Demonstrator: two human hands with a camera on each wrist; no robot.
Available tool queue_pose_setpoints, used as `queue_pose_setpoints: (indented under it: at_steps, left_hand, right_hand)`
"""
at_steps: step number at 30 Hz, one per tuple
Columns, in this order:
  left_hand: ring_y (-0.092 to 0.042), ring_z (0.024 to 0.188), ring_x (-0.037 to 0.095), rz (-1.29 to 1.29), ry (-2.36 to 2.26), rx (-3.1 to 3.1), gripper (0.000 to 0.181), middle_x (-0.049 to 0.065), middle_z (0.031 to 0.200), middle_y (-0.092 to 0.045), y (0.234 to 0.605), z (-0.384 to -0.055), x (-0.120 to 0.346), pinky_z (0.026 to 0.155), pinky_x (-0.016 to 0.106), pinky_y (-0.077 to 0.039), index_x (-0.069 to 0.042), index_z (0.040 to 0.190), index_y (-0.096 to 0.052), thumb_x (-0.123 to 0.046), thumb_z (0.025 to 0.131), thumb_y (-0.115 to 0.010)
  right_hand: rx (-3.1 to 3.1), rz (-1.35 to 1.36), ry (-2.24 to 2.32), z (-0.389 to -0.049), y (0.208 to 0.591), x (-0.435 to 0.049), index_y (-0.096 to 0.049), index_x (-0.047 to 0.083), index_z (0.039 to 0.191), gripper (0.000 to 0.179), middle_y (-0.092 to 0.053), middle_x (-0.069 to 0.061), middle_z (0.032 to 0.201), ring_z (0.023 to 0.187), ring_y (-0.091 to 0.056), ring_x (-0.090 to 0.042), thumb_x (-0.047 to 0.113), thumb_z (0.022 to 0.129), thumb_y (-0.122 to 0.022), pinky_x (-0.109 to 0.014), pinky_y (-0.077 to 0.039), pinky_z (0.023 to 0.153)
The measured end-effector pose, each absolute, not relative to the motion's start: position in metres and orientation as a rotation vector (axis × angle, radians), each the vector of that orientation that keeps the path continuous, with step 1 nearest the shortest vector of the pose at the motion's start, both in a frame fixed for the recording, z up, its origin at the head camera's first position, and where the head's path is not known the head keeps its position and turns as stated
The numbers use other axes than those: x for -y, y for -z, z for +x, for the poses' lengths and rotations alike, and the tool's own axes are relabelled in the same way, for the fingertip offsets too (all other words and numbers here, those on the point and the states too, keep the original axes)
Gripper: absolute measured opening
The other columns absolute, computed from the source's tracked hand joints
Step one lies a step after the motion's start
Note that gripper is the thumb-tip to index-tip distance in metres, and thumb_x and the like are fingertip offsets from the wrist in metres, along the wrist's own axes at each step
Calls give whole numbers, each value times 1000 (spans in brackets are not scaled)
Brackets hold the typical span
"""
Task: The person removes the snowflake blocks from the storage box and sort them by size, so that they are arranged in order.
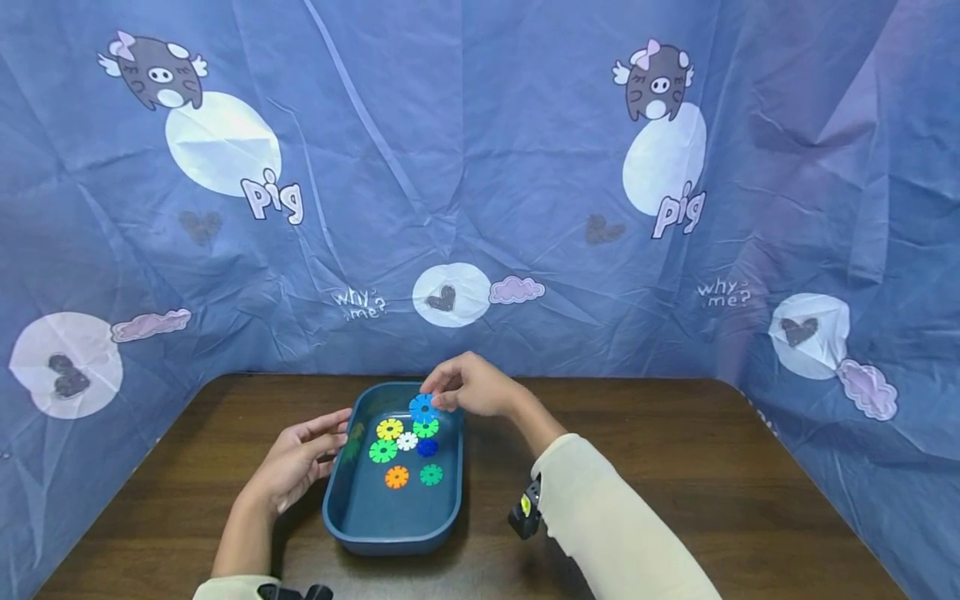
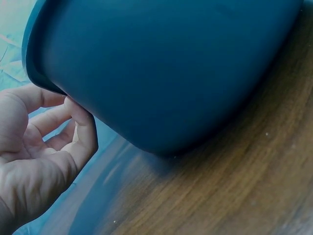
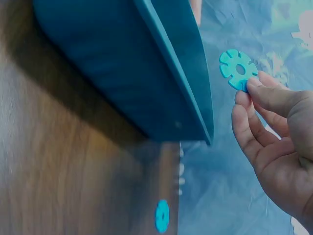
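Note:
In the head view, a dark teal tray point(image 1: 390, 515) stands on the table, and my left hand point(image 1: 294, 460) touches the outside of its left wall near the rim. Above the tray's far right part, my right hand point(image 1: 480, 387) pinches a blue notched plastic disc point(image 1: 416, 408) between thumb and fingertips. Several similar discs lie in the tray: a yellow disc point(image 1: 382, 430), a white disc point(image 1: 401, 441), a dark blue disc point(image 1: 422, 449), an orange disc point(image 1: 390, 477), a teal disc point(image 1: 424, 476) and two green ones. The held disc overlaps one green disc point(image 1: 428, 434) in view.
Another disc point(image 3: 159, 215) lies on the wooden table point(image 3: 73, 186) outside the tray in the right wrist view; I cannot make it out in the head view. A blue patterned cloth point(image 1: 465, 183) hangs behind the table.

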State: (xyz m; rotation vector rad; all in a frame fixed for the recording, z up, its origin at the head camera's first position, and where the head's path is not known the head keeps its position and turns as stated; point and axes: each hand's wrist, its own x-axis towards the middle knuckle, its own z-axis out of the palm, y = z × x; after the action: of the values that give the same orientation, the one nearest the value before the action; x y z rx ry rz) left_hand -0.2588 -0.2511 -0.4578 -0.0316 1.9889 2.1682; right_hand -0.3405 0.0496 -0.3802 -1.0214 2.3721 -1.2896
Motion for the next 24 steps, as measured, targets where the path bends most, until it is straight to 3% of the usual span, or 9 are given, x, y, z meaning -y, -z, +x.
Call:
queue_pose_setpoints:
  at_steps: [10, 20, 24]
  left_hand:
    - [-65, 108, 16, -38, -2155, -2003, 60, 14, 135, -58, 458, -258, 251, 87, 35, -58, 1, 155, -40, -10, 100, -63]
    - [-66, 106, 16, -47, -2131, -2027, 60, 16, 136, -56, 456, -258, 251, 88, 35, -58, 0, 154, -41, -11, 100, -64]
    - [-65, 107, 16, -42, -2119, -2041, 59, 19, 139, -53, 455, -258, 252, 88, 36, -58, 0, 154, -41, -11, 101, -63]
  right_hand:
    - [-2466, -887, 1455, -358, 384, -91, -75, -3, 106, 14, -71, -9, 88, 78, -68, -25, -3, 94, -69, -42, -59, 75]
    - [-2567, -669, 1602, -373, 409, -131, -73, -6, 107, 16, -68, -14, 86, 76, -68, -30, -7, 92, -68, -51, -59, 77]
    - [-2609, -574, 1660, -376, 421, -143, -72, -9, 108, 18, -69, -17, 86, 73, -67, -23, -10, 91, -68, -43, -60, 72]
